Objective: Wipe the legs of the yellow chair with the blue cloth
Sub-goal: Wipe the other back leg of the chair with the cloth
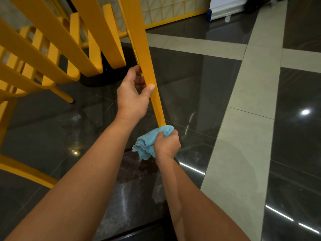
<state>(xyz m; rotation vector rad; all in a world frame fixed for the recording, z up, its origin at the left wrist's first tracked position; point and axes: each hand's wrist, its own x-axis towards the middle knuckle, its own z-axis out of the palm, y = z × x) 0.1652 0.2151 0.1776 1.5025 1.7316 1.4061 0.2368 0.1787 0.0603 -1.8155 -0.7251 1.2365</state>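
Note:
The yellow chair [52, 49] is tipped toward me, its slatted back filling the upper left. One long yellow leg [145, 58] slants down from the top centre to the middle of the view. My left hand [133, 94] grips this leg about two thirds of the way down, thumb across its front face. My right hand [167, 144] holds the bunched blue cloth [149, 142] wrapped around the leg's lower tip, which the cloth hides. Loose folds of cloth hang to the left of my fist.
The floor is glossy dark tile [199, 84] crossed by pale grey bands [243, 136]. Another chair leg [64, 95] touches the floor at left. A black round base [104, 79] stands behind the chair. A yellow-framed lattice panel [170, 13] stands at the back.

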